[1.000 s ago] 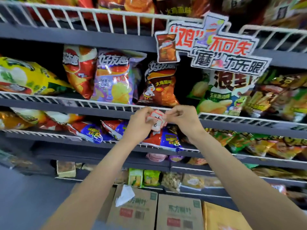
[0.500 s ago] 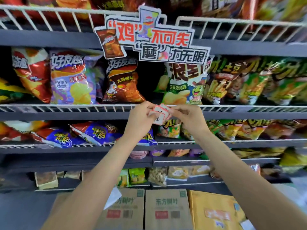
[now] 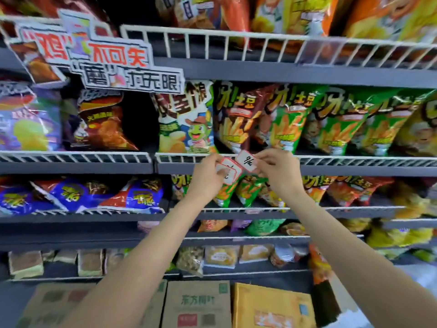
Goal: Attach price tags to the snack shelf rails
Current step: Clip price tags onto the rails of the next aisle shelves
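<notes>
In the middle of the frame, the left hand pinched a small stack of price tags. Just to the right, the right hand pinched one tag by its edge, in front of the grey shelf rail. The tags seemed light, thin and bendable, so an edge grip looked best. Each was white with a red border and black handwriting.

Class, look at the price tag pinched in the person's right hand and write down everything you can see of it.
The price tag is a small white card with rounded corners and a red border, bearing dark handwritten marks too blurred to read. It looks like thin card or paper. It is tilted, held in front of the white wire shelf rail, pinched at its right edge by the right hand. Its lower left corner overlaps the stack of similar tags in the left hand.
</notes>
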